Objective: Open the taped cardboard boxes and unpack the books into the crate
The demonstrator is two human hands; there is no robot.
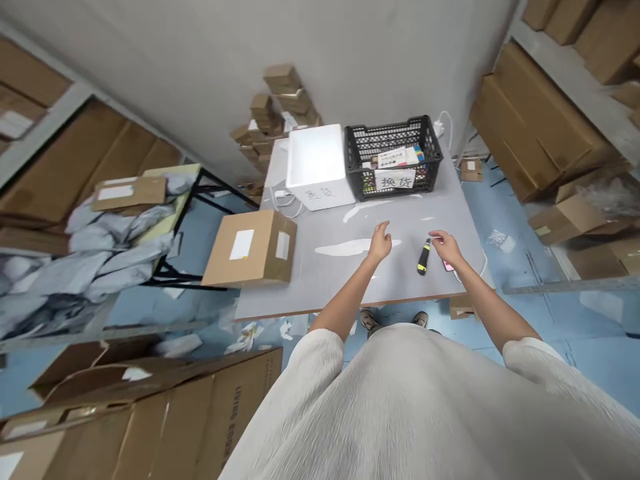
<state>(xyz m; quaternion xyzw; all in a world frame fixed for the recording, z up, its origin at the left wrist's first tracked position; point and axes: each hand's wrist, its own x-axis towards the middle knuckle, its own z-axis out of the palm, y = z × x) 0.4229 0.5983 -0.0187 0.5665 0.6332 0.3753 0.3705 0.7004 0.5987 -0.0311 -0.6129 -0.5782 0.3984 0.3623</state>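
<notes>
Utility knife (423, 259) is black with bright yellow accents and a silvery tip, phone (449, 266) shows pink, surface (315, 290) is plain grey with irregular white patches and a brown front edge. Crate (369, 185) is black lattice, its paper sign (395, 179) white with black characters; foam box (320, 157) is white with dark handwritten marks. Carton (223, 257) is tan with white labels, floor (483, 200) light blue, shirt (400, 400) off-white with fine streaky texture, wall (375, 60) pale grey.
</notes>
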